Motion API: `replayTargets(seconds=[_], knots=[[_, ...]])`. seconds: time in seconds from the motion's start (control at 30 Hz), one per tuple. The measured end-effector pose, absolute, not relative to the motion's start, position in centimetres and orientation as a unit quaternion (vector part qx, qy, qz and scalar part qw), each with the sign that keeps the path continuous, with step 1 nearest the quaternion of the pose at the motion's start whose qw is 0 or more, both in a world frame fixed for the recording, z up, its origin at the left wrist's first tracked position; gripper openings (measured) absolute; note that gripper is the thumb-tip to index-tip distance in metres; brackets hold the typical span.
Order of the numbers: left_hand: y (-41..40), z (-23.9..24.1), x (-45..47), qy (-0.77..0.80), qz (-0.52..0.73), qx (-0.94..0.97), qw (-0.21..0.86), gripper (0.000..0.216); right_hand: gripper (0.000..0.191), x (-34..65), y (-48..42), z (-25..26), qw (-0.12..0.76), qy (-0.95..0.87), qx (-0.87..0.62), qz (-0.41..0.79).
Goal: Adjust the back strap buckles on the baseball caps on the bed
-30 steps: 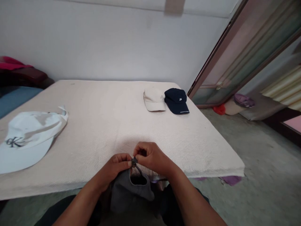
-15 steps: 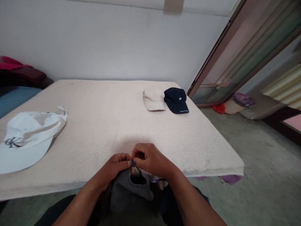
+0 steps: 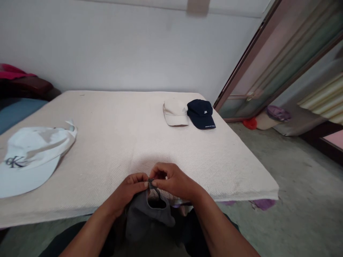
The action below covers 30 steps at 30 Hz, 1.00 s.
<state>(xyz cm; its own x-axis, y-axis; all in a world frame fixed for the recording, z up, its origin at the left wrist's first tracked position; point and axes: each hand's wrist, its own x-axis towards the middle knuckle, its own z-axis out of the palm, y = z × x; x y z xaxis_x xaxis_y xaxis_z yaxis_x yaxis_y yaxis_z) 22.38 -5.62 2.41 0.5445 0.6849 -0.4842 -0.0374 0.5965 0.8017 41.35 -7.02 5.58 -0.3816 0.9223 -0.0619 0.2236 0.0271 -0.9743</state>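
A dark grey cap hangs at the near edge of the table, its rear opening turned up towards me. My left hand pinches the cap's back strap on one side, thumb and fingers pressed together. From the other side my right hand pinches the same strap, its fingertips almost meeting the left ones. The small fastening between the fingertips is partly hidden. Below, the cap's brim is lost in shadow between my legs.
On the pale cloth-covered table lies a white cap with dark lettering at the left. A beige cap and a navy cap sit side by side at the back right. Behind stands a wall.
My fingers have shifted slightly at the strap, and a little more of the fastening shows between them. The other caps have not moved.
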Motion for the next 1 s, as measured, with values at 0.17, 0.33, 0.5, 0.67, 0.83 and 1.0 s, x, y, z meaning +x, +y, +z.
replayTargets(seconds=[0.17, 0.33, 0.5, 0.67, 0.83, 1.0], knots=[[-5.62, 2.49, 22.44, 0.409, 0.224, 0.389, 0.795, 0.015, 0.010, 41.27, -7.05, 5.55, 0.333, -0.647, -0.473, 0.496], [-5.49, 2.79, 22.57, 0.405, 0.215, 0.393, 0.797, 0.011, 0.010, 41.24, -7.10, 5.71, 0.342, -0.664, -0.503, 0.435], [-5.49, 2.84, 22.73, 0.414, 0.207, 0.417, 0.782, 0.011, 0.009, 41.12, -7.10, 5.85, 0.336, -0.679, -0.517, 0.398], [-5.59, 2.63, 22.61, 0.422, 0.209, 0.419, 0.776, 0.011, 0.011, 40.94, -7.09, 5.91, 0.324, -0.701, -0.517, 0.369], [-5.51, 2.36, 22.55, 0.430, 0.201, 0.425, 0.771, 0.012, 0.012, 40.79, -7.16, 6.04, 0.318, -0.715, -0.510, 0.357], [-5.44, 2.22, 22.62, 0.429, 0.198, 0.426, 0.771, 0.014, 0.011, 40.69, -7.23, 6.10, 0.313, -0.715, -0.505, 0.369]])
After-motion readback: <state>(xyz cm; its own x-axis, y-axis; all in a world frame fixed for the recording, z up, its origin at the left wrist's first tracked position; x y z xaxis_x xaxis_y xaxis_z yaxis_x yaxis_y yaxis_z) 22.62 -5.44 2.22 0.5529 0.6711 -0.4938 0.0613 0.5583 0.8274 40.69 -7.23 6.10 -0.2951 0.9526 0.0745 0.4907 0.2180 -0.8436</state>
